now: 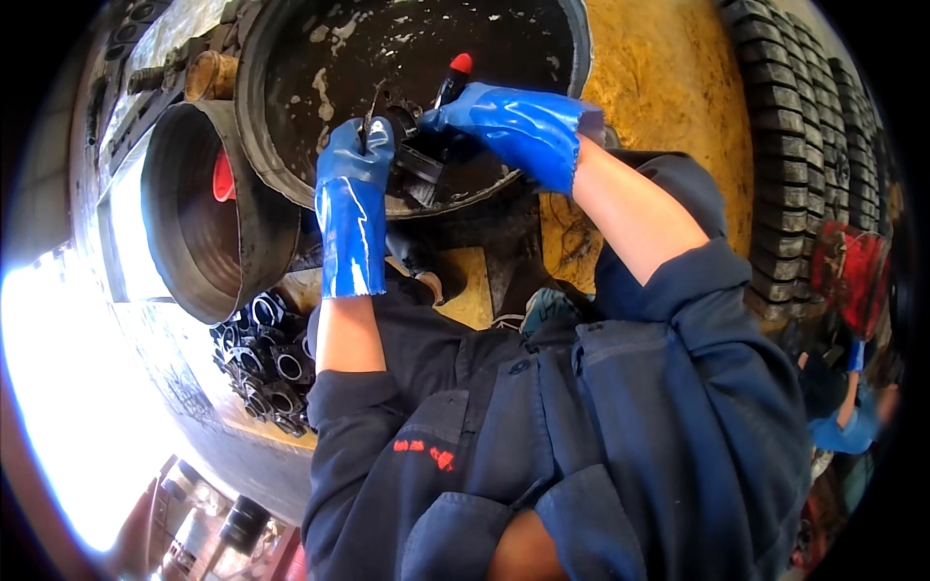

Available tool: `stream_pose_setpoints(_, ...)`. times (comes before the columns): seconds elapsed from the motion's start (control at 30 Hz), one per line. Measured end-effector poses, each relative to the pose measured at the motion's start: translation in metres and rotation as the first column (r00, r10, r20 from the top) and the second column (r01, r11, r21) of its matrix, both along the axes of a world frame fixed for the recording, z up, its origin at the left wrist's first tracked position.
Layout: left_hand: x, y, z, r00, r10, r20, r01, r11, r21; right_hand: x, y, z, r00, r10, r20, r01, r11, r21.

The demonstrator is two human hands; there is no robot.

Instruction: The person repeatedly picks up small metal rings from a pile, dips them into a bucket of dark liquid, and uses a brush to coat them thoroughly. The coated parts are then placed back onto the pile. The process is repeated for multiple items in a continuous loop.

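Both my hands wear blue rubber gloves and work over a large round tub (250, 145) of dark liquid. My left hand (356, 155) is closed on a dark, oily metal part (395, 105) with a toothed or notched outline. My right hand (489, 121) is closed around a black-handled brush (459, 66) with a red tip, its fingers partly hidden. Below the metal part, close to the tub's near rim, is a dark block with what look like bristles (422, 179); its join to the handle is hidden.
Left of the tub a metal bucket (189, 218) lies tilted, with a red object (224, 176) inside. A heap of black metal parts with round holes (266, 363) lies nearer me. Tyres (785, 145) stand stacked at the right. Another person (845, 431) is at lower right.
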State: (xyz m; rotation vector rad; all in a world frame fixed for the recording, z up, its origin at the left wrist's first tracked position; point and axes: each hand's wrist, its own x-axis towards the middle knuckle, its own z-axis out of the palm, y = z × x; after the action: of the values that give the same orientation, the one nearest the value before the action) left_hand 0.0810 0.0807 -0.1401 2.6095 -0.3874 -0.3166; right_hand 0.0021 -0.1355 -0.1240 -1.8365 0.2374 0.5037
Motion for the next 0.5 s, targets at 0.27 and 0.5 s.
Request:
stream_pose_setpoints(0.27, 0.000, 0.005, 0.001, 0.999, 0.019, -0.036, -0.020, 0.999, -0.027, 0.012, 0.026, -0.040, 0.962, -0.188, 0.201, 0.260, 0.858, -0.443)
stream_pose_setpoints(0.5, -0.003, 0.002, 0.015, 0.994, 0.025, -0.104, -0.034, 0.995, -0.093, 0.009, 0.000, -0.050, 0.943, -0.333, -0.015, 0.264, 0.775, -0.575)
